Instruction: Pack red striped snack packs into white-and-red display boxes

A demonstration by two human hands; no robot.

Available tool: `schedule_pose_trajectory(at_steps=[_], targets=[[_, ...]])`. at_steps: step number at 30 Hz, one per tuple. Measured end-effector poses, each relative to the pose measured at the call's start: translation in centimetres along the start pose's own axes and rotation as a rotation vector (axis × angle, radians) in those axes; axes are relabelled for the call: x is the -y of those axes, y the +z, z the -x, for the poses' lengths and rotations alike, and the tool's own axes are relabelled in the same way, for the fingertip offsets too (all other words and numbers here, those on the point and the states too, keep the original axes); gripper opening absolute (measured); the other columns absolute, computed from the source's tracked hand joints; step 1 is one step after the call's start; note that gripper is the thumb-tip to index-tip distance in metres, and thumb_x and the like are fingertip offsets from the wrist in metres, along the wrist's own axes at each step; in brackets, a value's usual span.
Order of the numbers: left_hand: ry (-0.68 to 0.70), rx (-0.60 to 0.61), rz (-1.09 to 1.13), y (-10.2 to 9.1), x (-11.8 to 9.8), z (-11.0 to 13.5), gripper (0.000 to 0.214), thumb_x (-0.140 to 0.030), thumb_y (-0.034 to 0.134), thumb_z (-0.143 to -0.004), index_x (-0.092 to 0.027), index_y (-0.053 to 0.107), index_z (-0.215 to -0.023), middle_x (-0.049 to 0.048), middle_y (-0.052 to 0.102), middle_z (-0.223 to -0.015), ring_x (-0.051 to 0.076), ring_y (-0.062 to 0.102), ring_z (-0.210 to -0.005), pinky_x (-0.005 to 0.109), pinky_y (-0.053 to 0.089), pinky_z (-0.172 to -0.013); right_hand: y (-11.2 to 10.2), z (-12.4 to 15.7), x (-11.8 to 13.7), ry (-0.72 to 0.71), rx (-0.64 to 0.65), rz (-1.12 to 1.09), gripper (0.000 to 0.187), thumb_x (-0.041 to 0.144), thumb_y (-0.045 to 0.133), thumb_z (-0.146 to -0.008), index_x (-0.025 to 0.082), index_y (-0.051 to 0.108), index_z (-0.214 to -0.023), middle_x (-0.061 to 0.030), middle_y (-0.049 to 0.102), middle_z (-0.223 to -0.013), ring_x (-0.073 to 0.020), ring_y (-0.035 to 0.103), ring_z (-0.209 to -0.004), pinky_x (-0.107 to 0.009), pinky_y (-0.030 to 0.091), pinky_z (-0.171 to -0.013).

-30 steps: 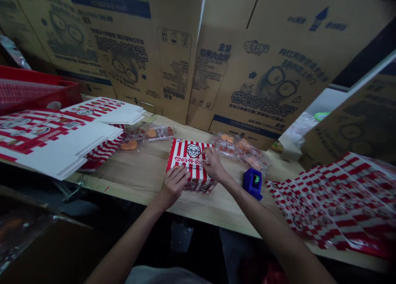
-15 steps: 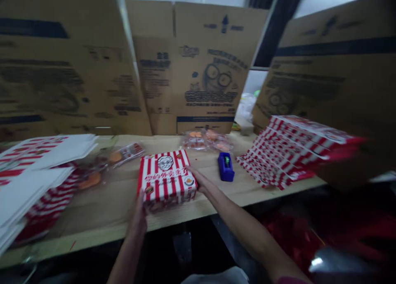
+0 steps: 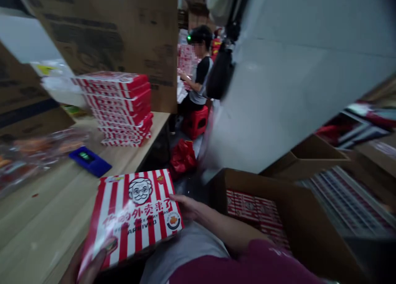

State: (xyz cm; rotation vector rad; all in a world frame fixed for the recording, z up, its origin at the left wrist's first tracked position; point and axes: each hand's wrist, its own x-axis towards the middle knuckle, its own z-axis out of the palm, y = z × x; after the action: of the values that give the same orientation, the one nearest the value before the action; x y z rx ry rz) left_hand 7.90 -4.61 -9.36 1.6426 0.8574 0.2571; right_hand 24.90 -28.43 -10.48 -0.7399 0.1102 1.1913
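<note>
A red-and-white striped takeaway box (image 3: 136,211) with a printed bearded face on its lid is held between my two hands, tilted, just off the table's front edge. My left hand (image 3: 89,264) grips its near left corner, thumb on top. My right hand (image 3: 187,205) closes on the right side, with the fingers partly hidden beneath. A blue tape dispenser (image 3: 89,160) lies beyond the box on the wooden table (image 3: 58,218). Behind it rises a stack of similar striped boxes (image 3: 120,106).
Clear plastic packs with orange pieces (image 3: 40,150) lie at the table's left. To my right stands an open cardboard carton (image 3: 297,218) holding striped boxes (image 3: 253,209). A large cardboard sheet (image 3: 123,36) stands behind the table. Another person (image 3: 198,75) sits on a red stool (image 3: 196,123).
My view has swung to the right. The striped box has been lifted from the table and carried rightward toward my body, in both hands.
</note>
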Motion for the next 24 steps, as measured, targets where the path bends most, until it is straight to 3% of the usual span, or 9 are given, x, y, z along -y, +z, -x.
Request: schedule_pose_trajectory(at_steps=[3,6,9,12,15,18,21,24], targets=[[0.029,0.226,0.025,5.3,-4.1,-0.2,0.074,-0.056,0.064,-0.072,-0.026,0.048,-0.137,0.0033,0.07,-0.117,0.035,0.064,-0.108,0.048,0.054,-0.092,-3.9,4.5,-1.4,-0.187,-0.134,-0.136,0.048,0.031,0.076,-0.059,0.01,0.061,-0.1,-0.0144,0.073,-0.1,-0.03,0.062,-0.112,-0.046,0.036,-0.106],[0.255,0.37,-0.015,11.7,-6.7,-1.6,0.073,-0.058,0.059,-0.078,-0.02,0.046,-0.139,0.0075,0.055,-0.139,0.031,0.049,-0.129,0.044,0.037,-0.111,-6.7,9.1,-2.8,-0.396,-0.276,-0.303,0.045,0.032,0.069,-0.064,0.011,0.06,-0.103,-0.0121,0.074,-0.097,-0.0293,0.065,-0.106,-0.047,0.042,-0.101],[0.359,0.45,-0.2,17.7,-5.4,-3.6,0.07,-0.057,0.05,-0.083,-0.017,0.044,-0.14,0.01,0.048,-0.145,0.027,0.044,-0.133,0.039,0.037,-0.11,-9.5,14.2,-2.9,-0.588,-0.456,-0.433,0.044,0.035,0.065,-0.071,0.014,0.059,-0.109,-0.0098,0.074,-0.099,-0.0288,0.066,-0.1,-0.048,0.048,-0.093],[0.399,0.602,-0.734,21.4,-1.3,-5.1,0.065,-0.056,0.037,-0.087,-0.011,0.052,-0.132,0.0139,0.057,-0.135,0.026,0.054,-0.124,0.036,0.043,-0.103,-13.6,20.2,-2.7,-0.77,-0.706,-0.49,0.039,0.035,0.063,-0.076,0.019,0.059,-0.112,-0.0076,0.073,-0.102,-0.0278,0.067,-0.095,-0.05,0.052,-0.085],[0.389,0.676,-0.996,22.6,2.6,-5.5,0.06,-0.057,0.042,-0.081,-0.009,0.069,-0.106,0.0196,0.071,-0.109,0.035,0.062,-0.11,0.048,0.041,-0.101,-19.1,25.5,-3.4,-0.796,-0.99,-0.528,0.033,0.037,0.063,-0.077,0.021,0.06,-0.107,-0.0063,0.072,-0.095,-0.0275,0.067,-0.087,-0.052,0.053,-0.079],[0.419,0.674,-1.138,22.3,4.4,-5.5,0.065,-0.061,0.042,-0.079,-0.008,0.07,-0.103,0.0235,0.07,-0.109,0.039,0.06,-0.112,0.053,0.035,-0.103,-24.6,28.0,-4.9,-0.742,-1.252,-0.61,0.031,0.037,0.063,-0.076,0.023,0.06,-0.103,-0.0029,0.071,-0.085,-0.0239,0.066,-0.076,-0.048,0.054,-0.074],[0.466,0.69,-1.31,21.9,4.7,-5.5,0.067,-0.061,0.031,-0.085,-0.012,0.066,-0.113,0.019,0.068,-0.116,0.032,0.06,-0.115,0.046,0.037,-0.101,-29.0,27.2,-6.3,-0.688,-1.397,-0.68,0.036,0.039,0.062,-0.074,0.027,0.056,-0.108,0.002,0.069,-0.08,-0.0197,0.064,-0.067,-0.043,0.054,-0.069],[0.462,0.698,-1.384,21.9,4.5,-5.4,0.066,-0.06,0.028,-0.086,-0.013,0.066,-0.113,0.0168,0.069,-0.115,0.03,0.062,-0.112,0.043,0.039,-0.098,-31.5,24.7,-7.0,-0.628,-1.409,-0.694,0.044,0.044,0.06,-0.071,0.029,0.052,-0.113,0.0022,0.069,-0.079,-0.0205,0.063,-0.064,-0.041,0.054,-0.065]])
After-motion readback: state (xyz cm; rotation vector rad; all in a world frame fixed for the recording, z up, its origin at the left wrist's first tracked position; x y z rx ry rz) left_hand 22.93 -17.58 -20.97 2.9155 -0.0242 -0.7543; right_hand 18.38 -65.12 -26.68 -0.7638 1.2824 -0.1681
